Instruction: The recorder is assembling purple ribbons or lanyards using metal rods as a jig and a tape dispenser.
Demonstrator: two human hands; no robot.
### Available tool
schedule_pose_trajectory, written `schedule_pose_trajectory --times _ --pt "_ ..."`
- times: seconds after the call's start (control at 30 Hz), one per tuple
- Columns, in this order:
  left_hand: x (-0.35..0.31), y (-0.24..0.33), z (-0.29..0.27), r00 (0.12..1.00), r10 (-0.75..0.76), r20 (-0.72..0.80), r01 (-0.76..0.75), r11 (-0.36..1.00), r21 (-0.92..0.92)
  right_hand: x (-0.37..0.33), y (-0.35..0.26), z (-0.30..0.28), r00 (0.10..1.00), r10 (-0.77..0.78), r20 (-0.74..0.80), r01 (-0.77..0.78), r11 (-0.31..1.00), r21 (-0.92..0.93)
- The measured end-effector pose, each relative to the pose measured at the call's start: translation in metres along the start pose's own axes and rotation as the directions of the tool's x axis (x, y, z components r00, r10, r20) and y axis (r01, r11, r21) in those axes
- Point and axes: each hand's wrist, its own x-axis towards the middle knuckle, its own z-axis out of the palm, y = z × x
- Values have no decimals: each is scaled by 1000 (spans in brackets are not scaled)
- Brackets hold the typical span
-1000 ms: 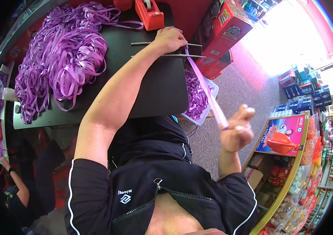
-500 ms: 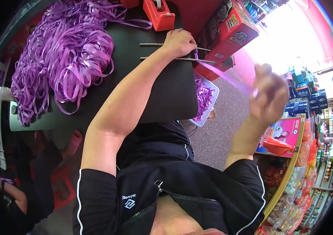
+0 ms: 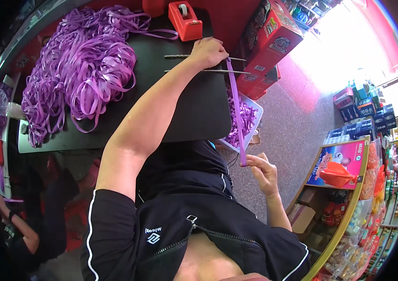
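Observation:
A purple ribbon runs taut between my two hands. Its far end is under the fingers of my left hand, which is closed at the table's far right edge beside two thin metal rods. The rods lie side by side and jut past the edge. My right hand pinches the ribbon's near end between thumb and fingers, off the table and over the floor. A big heap of purple ribbon covers the left of the black table, one strand trailing toward the tape dispenser.
The red tape dispenser stands at the table's back. Below the right edge is a white bin of cut purple ribbon pieces. Red boxes are stacked behind it, and a display case stands right. Another person's arm shows lower left.
My right hand has come down and toward me from the upper right, and the ribbon now runs nearly straight toward me. My left hand stays by the rods.

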Motion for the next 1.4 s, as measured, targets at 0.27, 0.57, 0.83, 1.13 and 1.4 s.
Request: schedule_pose_trajectory --times 0.27,0.57,0.83,1.13,1.4 --pt "-3 2 -1 1000 -26 2 26 1000 -2 4 -11 -2 922 -387 29 385 904 -188" --pt "-4 8 -1 1000 -13 23 12 1000 28 30 -40 -10 813 -547 -200 558 830 -3" --pt "-6 7 -3 1000 -26 4 26 1000 10 135 -119 -56 706 -709 -1 704 701 112" --pt "-6 0 -2 1000 -19 13 20 998 -52 319 -155 -48 799 -600 27 561 762 324" --pt "-11 3 -3 999 21 49 -20 1000 -15 452 -61 -61 932 -311 188 184 851 492"
